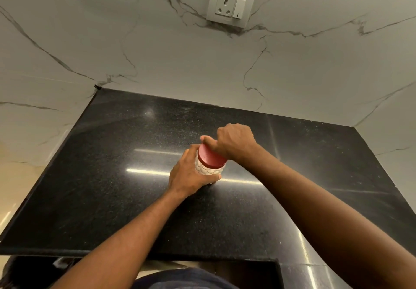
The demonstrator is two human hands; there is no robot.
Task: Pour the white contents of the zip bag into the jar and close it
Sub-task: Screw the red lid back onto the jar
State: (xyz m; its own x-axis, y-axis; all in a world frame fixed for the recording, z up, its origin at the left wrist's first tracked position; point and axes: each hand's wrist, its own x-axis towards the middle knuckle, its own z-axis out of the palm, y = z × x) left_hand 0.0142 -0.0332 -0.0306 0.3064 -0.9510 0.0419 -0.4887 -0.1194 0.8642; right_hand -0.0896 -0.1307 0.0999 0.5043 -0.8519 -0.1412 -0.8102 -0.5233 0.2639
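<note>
A black speckled stone counter (126,176) carries everything here, its glossy top showing long streaks of reflected light and a fine pale dusting toward the back edge. Only one thing stands on it: a jar (208,171) with a scale-patterned clear wall and a red lid (211,157). The jar's base sits just under the left hand's fingers (202,180), upright, touching the stone.

Even, dim indoor light is reflected as streaked glare on the black countertop (112,187), and edges are bowed by wide-angle distortion.
</note>
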